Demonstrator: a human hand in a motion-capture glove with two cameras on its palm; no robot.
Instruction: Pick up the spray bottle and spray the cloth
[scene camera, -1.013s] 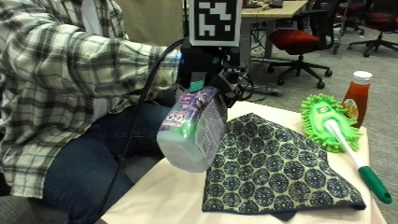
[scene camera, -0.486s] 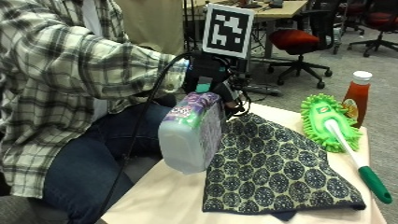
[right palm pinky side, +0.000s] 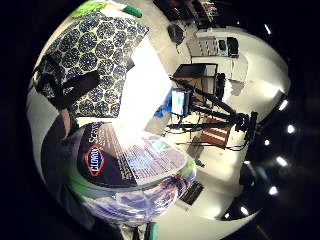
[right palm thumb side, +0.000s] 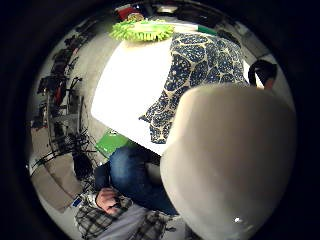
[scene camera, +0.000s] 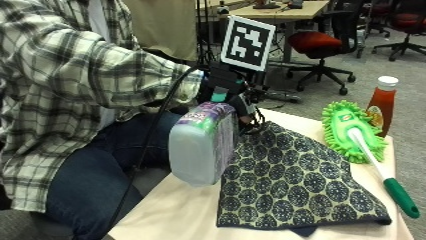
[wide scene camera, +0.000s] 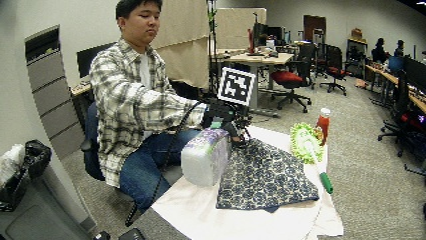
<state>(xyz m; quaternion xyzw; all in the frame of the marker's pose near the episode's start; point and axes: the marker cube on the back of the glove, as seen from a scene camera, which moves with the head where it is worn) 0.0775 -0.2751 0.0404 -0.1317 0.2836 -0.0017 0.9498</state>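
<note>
Aloft, gloved hands (scene camera: 229, 95) grip the translucent spray bottle (scene camera: 200, 145) (purple label) above the patterned cloth (scene camera: 293, 175).

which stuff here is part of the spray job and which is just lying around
In use: spray bottle, held off the table in the gloved right hand; patterned cloth.
Lying about: green duster mop, ketchup bottle.
</note>
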